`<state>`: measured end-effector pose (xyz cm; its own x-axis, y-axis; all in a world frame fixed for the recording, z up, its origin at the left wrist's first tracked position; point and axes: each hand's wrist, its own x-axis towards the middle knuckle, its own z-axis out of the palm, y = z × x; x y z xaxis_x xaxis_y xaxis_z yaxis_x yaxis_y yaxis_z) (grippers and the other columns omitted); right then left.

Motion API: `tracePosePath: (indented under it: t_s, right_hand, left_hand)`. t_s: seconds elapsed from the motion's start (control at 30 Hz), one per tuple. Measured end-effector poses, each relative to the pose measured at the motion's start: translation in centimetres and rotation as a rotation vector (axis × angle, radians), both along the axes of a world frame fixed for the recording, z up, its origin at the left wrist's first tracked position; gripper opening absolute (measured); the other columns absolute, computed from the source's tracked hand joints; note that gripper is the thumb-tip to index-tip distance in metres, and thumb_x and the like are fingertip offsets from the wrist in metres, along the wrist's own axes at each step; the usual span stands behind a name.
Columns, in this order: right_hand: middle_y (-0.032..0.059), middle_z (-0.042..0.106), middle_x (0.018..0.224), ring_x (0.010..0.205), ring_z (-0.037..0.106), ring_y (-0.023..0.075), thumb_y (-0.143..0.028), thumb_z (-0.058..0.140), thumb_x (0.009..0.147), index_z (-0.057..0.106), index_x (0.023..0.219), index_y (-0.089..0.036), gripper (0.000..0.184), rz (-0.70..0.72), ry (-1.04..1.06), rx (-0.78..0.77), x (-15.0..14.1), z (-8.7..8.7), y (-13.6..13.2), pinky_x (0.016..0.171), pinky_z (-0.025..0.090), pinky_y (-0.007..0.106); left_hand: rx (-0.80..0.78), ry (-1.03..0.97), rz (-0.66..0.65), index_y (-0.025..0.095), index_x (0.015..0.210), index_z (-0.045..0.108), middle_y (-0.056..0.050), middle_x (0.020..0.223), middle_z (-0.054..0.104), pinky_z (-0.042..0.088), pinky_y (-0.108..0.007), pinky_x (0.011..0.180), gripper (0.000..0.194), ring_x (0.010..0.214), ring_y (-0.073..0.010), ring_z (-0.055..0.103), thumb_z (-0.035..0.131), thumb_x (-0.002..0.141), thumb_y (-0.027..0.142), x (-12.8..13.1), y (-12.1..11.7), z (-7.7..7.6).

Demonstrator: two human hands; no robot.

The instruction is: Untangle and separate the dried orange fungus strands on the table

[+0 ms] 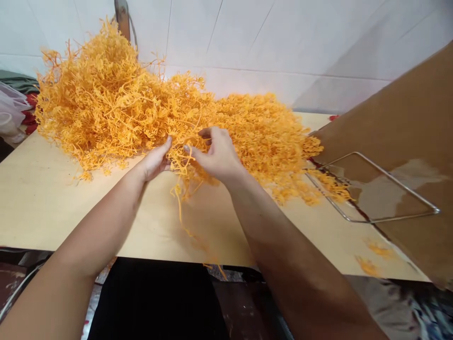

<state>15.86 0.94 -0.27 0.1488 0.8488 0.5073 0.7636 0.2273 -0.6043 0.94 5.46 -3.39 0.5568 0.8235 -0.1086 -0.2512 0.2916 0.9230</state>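
Note:
A large heap of yellow-orange artificial sprigs (116,104), thin-stemmed and frilly, lies along the back of the pale table (155,222). Another mass of the same sprigs (262,132), flatter and more neatly laid, spreads to the right. Between the two, my left hand (158,160) closes around a small tangle of sprigs (182,158), thumb up. My right hand (217,153) pinches stems of that tangle between thumb and fingers. From it a loose strand (180,208) hangs down toward the table's front edge. Some fingertips are hidden among the sprigs.
A bent metal wire frame (392,179) rests against a brown cardboard box (399,123) at the right. Small yellow bits (368,265) lie near the front right corner. White wall panels (247,38) stand behind. White netting and red material (16,108) are at the far left.

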Motion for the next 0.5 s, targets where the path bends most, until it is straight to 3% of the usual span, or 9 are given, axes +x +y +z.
tracePosePath:
  t_s: [0.17,0.3,0.4,0.5]
  right_hand:
    - [0.0089,0.050,0.090,0.087,0.045,0.0224,-0.043,0.062,0.064,0.046,0.083,-0.018,0.036,-0.086,-0.053,0.018,-0.6,-1.2,0.2,0.080,0.038,0.040]
    - [0.0087,0.048,0.089,0.088,0.044,0.0220,-0.030,0.059,0.066,0.043,0.080,-0.019,0.024,-0.151,-0.080,0.144,-0.3,-1.6,-0.9,0.082,0.037,0.039]
    - [0.0061,0.048,0.083,0.076,0.046,0.0168,-0.030,0.049,0.075,0.042,0.077,-0.020,0.012,-0.069,0.015,0.197,-0.7,-1.4,-1.6,0.070,0.039,0.032]
    - [0.0009,0.044,0.065,0.059,0.041,0.0119,-0.037,0.042,0.081,0.040,0.063,-0.020,0.025,0.058,0.040,0.066,-1.3,-0.8,-2.1,0.056,0.033,0.027]
  left_hand:
    - [0.016,-0.007,0.048,0.013,0.089,0.062,-0.009,0.087,0.068,0.047,-0.031,0.082,0.036,0.083,-0.0151,0.063,0.047,0.082,0.044,0.7,-0.3,0.3]
    - [0.089,0.036,0.076,0.013,0.087,0.063,-0.007,0.088,0.067,0.047,-0.029,0.078,0.031,0.078,-0.0130,0.061,0.060,0.073,0.041,0.4,-0.5,0.3]
    - [0.198,0.142,0.175,0.015,0.091,0.063,-0.004,0.092,0.065,0.045,-0.025,0.076,0.035,0.078,-0.0103,0.058,0.071,0.063,0.035,-0.4,-0.4,0.5]
    - [0.325,0.165,0.191,0.014,0.087,0.062,-0.002,0.085,0.064,0.043,-0.025,0.077,0.035,0.077,-0.0095,0.058,0.073,0.059,0.032,-1.1,-0.5,0.9]
